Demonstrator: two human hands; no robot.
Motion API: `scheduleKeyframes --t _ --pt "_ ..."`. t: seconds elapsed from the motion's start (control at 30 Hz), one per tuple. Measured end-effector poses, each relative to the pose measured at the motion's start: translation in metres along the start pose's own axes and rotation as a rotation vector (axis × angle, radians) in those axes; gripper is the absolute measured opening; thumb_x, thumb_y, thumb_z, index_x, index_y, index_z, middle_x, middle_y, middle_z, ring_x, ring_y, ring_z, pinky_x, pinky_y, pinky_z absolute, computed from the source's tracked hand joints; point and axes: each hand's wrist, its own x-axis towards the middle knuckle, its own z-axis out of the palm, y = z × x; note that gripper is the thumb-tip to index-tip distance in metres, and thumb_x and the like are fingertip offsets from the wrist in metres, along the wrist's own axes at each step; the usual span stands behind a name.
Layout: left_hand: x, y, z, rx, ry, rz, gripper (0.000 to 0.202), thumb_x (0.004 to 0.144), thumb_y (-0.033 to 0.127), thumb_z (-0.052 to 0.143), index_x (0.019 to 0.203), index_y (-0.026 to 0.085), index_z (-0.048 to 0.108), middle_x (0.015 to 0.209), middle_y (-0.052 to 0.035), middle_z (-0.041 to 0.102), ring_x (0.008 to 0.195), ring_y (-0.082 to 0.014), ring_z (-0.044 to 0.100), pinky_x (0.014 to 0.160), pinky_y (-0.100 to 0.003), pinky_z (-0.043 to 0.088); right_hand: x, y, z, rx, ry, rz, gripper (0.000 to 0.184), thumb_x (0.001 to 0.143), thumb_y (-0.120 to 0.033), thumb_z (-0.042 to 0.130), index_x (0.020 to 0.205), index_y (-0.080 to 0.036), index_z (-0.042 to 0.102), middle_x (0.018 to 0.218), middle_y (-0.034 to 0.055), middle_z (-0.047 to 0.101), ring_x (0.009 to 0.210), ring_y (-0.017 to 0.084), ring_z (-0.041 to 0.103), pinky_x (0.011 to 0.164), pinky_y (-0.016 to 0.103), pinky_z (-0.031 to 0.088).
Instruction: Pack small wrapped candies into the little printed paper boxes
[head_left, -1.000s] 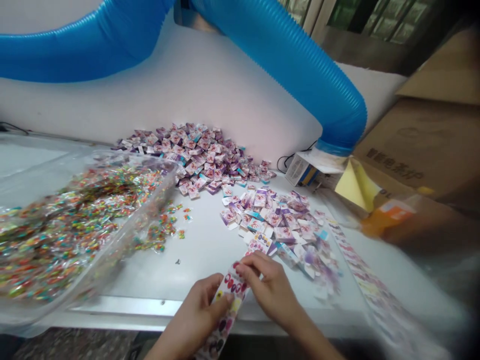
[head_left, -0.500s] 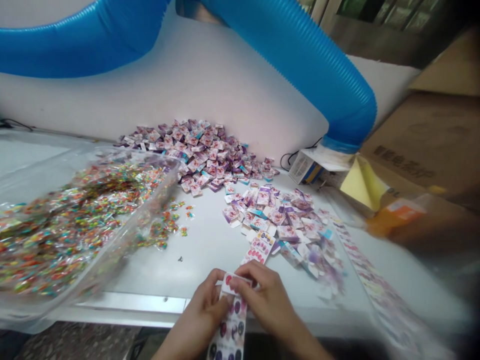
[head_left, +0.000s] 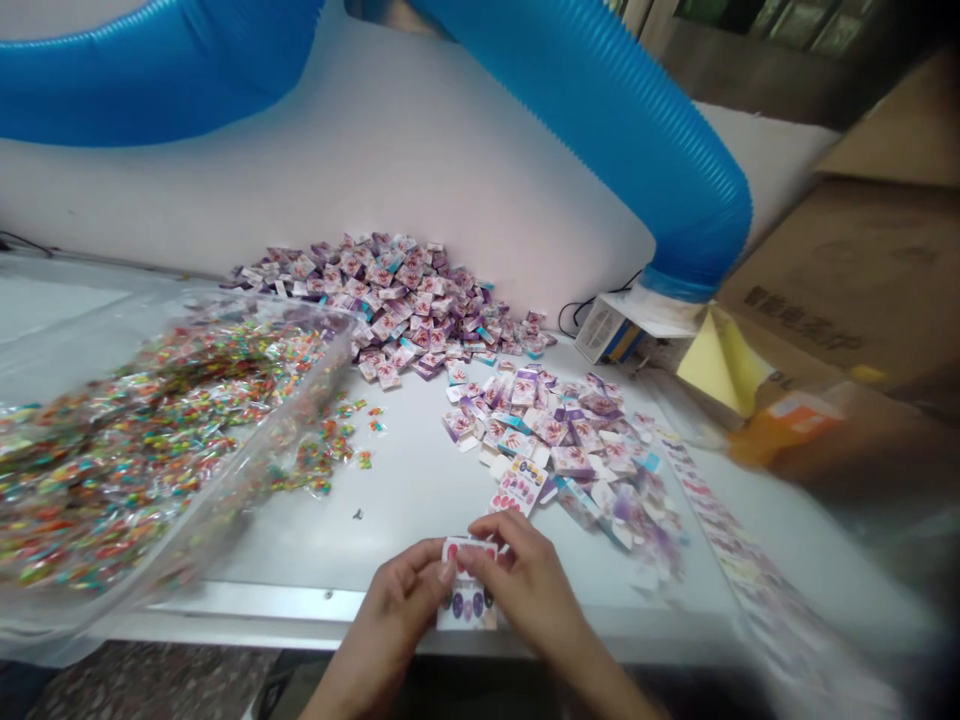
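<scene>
My left hand [head_left: 386,612] and my right hand [head_left: 525,590] pinch a small printed nail-sticker card [head_left: 466,606] between them, near the table's front edge. The card shows red and purple nail shapes, and my fingers cover its top. Just beyond my right hand, a similar card with a red-and-yellow pattern [head_left: 519,485] lies at the near edge of a loose spread of small purple-and-white packets [head_left: 555,435]. A larger heap of such packets [head_left: 390,300] rests against the wall behind.
A clear plastic bag [head_left: 161,450] of colourful small packets spills across the table's left side. A long printed sticker strip [head_left: 750,570] runs along the right. A blue corrugated hose [head_left: 600,130] arcs overhead; a cardboard box [head_left: 847,280] and yellow backing paper [head_left: 720,365] stand at right.
The sheet in my hands now looks much shorter, no longer hanging towards the bottom of the view. My hands have drawn closer together around it.
</scene>
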Motion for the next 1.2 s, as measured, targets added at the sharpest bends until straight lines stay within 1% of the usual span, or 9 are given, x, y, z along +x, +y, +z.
scheduleKeyframes --t 0.2,0.33,0.57,0.67,0.73,0.9,1.03,1.1,1.2 --pt "-0.001 0.002 -0.005 0.131 -0.065 -0.019 0.048 0.074 0.039 0.069 0.116 0.020 0.058 0.075 -0.0007 0.063 0.075 -0.0173 0.059 0.070 -0.030 0.048 0.005 -0.003 -0.010 0.227 -0.114 0.101 0.029 0.078 -0.044 0.066 0.069 -0.017 0.062 0.065 -0.0017 0.057 0.062 0.012 0.050 0.057 0.022 0.038" --pt "-0.006 0.009 -0.008 0.347 -0.066 0.140 0.055 0.081 0.034 0.062 0.132 0.023 0.044 0.076 -0.0007 0.065 0.073 -0.0159 0.061 0.070 -0.026 0.046 0.008 0.002 -0.007 0.555 -0.270 0.274 0.039 0.071 -0.053 0.070 0.073 -0.017 0.055 0.053 -0.0063 0.049 0.046 0.007 0.040 0.043 0.018 0.029" --pt "0.000 0.017 -0.023 0.977 -0.004 0.505 0.023 0.087 0.032 0.051 0.096 0.024 0.070 0.094 -0.0074 0.064 0.084 -0.0178 0.060 0.074 -0.025 0.045 0.006 0.010 0.003 0.684 -0.354 0.402 0.048 0.071 -0.062 0.064 0.077 -0.016 0.054 0.052 -0.0057 0.049 0.041 0.006 0.039 0.039 0.017 0.031" --pt "0.004 0.020 -0.025 0.889 0.019 0.386 0.025 0.087 0.036 0.050 0.083 0.020 0.069 0.087 -0.0056 0.067 0.080 -0.0168 0.061 0.072 -0.024 0.046 0.003 0.005 -0.002 0.510 -0.305 0.210 0.054 0.083 -0.065 0.047 0.084 -0.013 0.063 0.067 0.0015 0.059 0.056 0.010 0.053 0.051 0.020 0.042" --pt "0.005 0.021 -0.023 0.780 -0.012 0.242 0.028 0.087 0.039 0.050 0.081 0.019 0.067 0.072 -0.0025 0.066 0.071 -0.0155 0.060 0.066 -0.023 0.045 -0.001 0.005 -0.004 0.478 -0.289 0.149 0.046 0.080 -0.058 0.058 0.095 -0.015 0.063 0.073 0.0013 0.061 0.062 0.010 0.056 0.057 0.021 0.044" --pt "0.008 0.014 -0.016 0.580 -0.077 0.081 0.032 0.084 0.045 0.054 0.077 0.016 0.066 0.063 -0.0013 0.065 0.064 -0.0148 0.060 0.062 -0.022 0.045 -0.009 0.021 -0.004 0.592 -0.235 0.259 0.041 0.073 -0.054 0.067 0.075 -0.015 0.057 0.050 -0.0030 0.055 0.043 0.010 0.050 0.047 0.021 0.040" --pt "0.045 0.012 -0.020 0.784 0.034 0.204 0.035 0.088 0.043 0.044 0.082 0.016 0.066 0.074 -0.0046 0.069 0.071 -0.0177 0.063 0.065 -0.026 0.049 -0.009 0.037 -0.020 0.527 -0.071 0.272 0.040 0.076 -0.054 0.064 0.075 -0.015 0.058 0.049 -0.0017 0.057 0.045 0.011 0.051 0.049 0.021 0.039" --pt "0.082 0.018 -0.030 1.118 0.198 0.383 0.028 0.089 0.030 0.042 0.102 0.017 0.064 0.099 -0.0086 0.070 0.086 -0.0205 0.064 0.074 -0.031 0.051 -0.009 0.043 -0.031 0.487 0.000 0.282 0.040 0.077 -0.055 0.062 0.077 -0.016 0.059 0.051 -0.0014 0.058 0.047 0.011 0.052 0.051 0.022 0.041" --pt "0.144 0.034 -0.045 1.489 0.162 0.522 0.047 0.077 0.001 0.038 0.119 0.014 0.055 0.133 -0.0136 0.053 0.124 -0.0244 0.045 0.101 -0.041 0.039 -0.013 0.048 -0.043 0.448 0.045 0.287 0.040 0.078 -0.056 0.061 0.077 -0.017 0.058 0.052 -0.0018 0.057 0.049 0.012 0.052 0.052 0.022 0.042"
